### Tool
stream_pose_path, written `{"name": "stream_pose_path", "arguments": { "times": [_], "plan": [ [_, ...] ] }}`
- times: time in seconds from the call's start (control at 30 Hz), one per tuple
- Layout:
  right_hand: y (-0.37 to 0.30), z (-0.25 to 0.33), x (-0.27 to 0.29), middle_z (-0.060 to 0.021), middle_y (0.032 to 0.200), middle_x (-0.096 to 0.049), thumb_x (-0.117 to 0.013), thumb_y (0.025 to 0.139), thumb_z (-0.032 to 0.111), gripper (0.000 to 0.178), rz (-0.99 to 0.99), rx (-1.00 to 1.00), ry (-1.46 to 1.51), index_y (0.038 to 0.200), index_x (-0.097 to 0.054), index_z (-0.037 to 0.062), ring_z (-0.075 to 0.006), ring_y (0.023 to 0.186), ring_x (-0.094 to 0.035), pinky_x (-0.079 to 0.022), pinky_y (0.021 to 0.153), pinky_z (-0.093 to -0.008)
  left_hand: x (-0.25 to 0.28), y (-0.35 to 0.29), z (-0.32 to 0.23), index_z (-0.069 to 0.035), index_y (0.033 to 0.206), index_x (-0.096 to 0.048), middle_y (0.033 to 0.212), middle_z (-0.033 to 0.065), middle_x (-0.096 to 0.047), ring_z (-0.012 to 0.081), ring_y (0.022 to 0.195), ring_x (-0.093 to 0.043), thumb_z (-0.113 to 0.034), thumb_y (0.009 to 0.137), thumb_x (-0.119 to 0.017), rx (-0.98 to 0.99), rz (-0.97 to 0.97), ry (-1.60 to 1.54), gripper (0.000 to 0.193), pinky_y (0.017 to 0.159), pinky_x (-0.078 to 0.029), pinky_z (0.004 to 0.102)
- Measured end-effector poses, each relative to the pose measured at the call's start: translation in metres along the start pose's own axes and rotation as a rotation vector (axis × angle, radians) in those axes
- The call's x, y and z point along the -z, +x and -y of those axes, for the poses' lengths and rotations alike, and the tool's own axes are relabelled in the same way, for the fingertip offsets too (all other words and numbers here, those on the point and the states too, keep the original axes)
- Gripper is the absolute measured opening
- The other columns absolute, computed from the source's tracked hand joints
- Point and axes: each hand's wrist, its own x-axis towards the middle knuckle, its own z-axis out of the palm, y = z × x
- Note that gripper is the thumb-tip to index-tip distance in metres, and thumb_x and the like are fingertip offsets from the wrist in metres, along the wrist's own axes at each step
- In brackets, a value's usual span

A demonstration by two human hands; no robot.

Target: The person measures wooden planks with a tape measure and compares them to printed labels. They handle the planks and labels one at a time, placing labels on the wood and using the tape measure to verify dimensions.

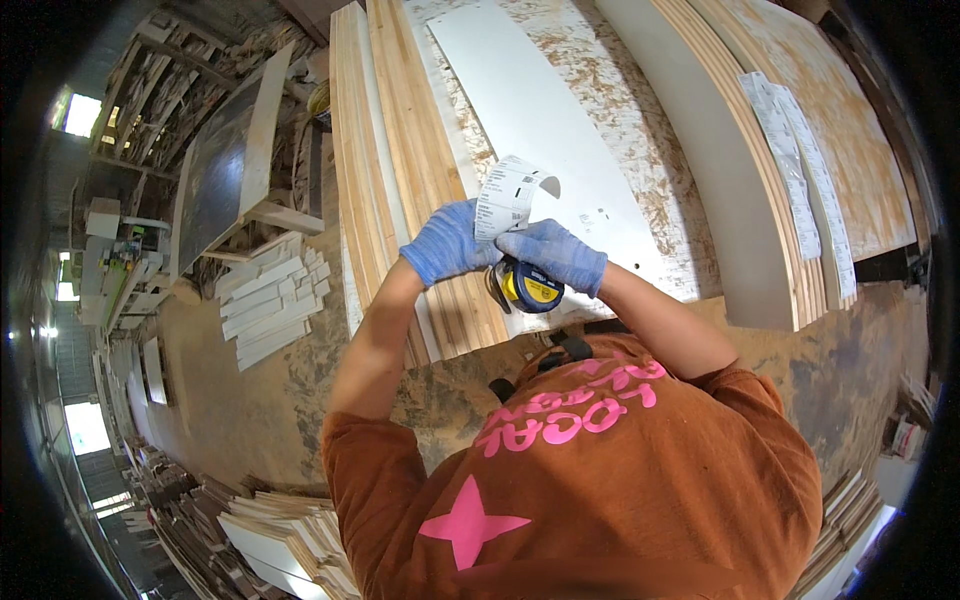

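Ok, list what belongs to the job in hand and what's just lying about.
Likely in the job:
printed label strip, at the left hand and right hand
tape measure, below the right hand
white panel

Seemingly lying about:
white strips piled on the floor
stacked boards, lower left

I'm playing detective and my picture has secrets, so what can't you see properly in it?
All in the head view:
- Left hand: some fingertips are hidden behind the paper label strip.
- Tape measure: its top is covered by the right hand.
- Marks on the white board: too small to make out.
- Stacked boards at right: far end cut off by the top edge.
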Motion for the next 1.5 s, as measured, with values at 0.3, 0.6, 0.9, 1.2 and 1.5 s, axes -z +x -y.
{"name": "stream_pose_path", "arguments": {
  "times": [0.3, 0.6, 0.9, 1.2, 1.5],
  "plan": [
    [-0.001, 0.003, 0.002, -0.0072, 0.077, -0.064, -0.06, 0.085, 0.047, 0.052, 0.016, -0.018, 0.022, 0.09, -0.067, -0.0038, -0.0091, 0.072, -0.056, -0.048, 0.068, -0.025, -0.001, 0.002, -0.004, -0.003, 0.108, -0.062, 0.091, 0.0101, -0.068, 0.0184, 0.085, -0.065, -0.065, 0.065, -0.07, 0.022, -0.007, 0.088, 0.076, 0.075, -0.052, 0.0293],
    [-0.004, 0.007, 0.002, -0.0068, 0.079, -0.065, -0.061, 0.085, 0.044, 0.049, 0.031, -0.009, 0.043, 0.093, -0.067, -0.0037, -0.0093, 0.074, -0.056, -0.048, 0.071, -0.0246, -0.001, 0.002, -0.002, 0.0, 0.101, -0.063, 0.084, 0.011, -0.067, 0.0179, 0.079, -0.065, -0.067, 0.066, -0.068, -0.014, -0.015, 0.158, 0.076, 0.068, -0.053, 0.0296],
    [-0.016, 0.023, 0.004, -0.005, 0.081, -0.065, -0.062, 0.087, 0.032, 0.035, 0.04, 0.066, 0.037, 0.097, -0.068, -0.0013, -0.0087, 0.075, -0.055, -0.047, 0.07, -0.0252, -0.001, -0.001, -0.005, -0.009, 0.104, -0.062, 0.088, 0.0146, -0.065, 0.0335, 0.081, -0.062, -0.042, 0.07, -0.068, -0.014, -0.013, 0.302, 0.048, 0.073, -0.051, 0.0381],
    [-0.013, 0.003, 0.012, -0.006, 0.066, -0.06, -0.067, 0.08, 0.043, 0.044, 0.032, 0.048, -0.057, 0.079, -0.066, -0.0015, -0.0106, 0.063, -0.052, -0.045, 0.06, -0.0275, -0.003, 0.0, -0.027, -0.009, 0.1, -0.064, 0.087, 0.0136, -0.065, 0.0328, 0.078, -0.062, -0.043, 0.069, -0.068, -0.019, -0.009, 0.274, 0.047, 0.069, -0.05, 0.0386],
    [-0.021, 0.008, 0.005, -0.005, 0.065, -0.059, -0.068, 0.079, 0.04, 0.042, -0.027, 0.056, 0.01, 0.078, -0.066, -0.0022, -0.0103, 0.061, -0.052, -0.045, 0.06, -0.0277, -0.005, -0.002, -0.021, -0.001, 0.094, -0.065, 0.083, 0.0084, -0.068, 0.0157, 0.074, -0.064, -0.039, 0.064, -0.08, 0.021, -0.049, -0.093, 0.05, 0.065, -0.05, 0.0306]
  ]
}}
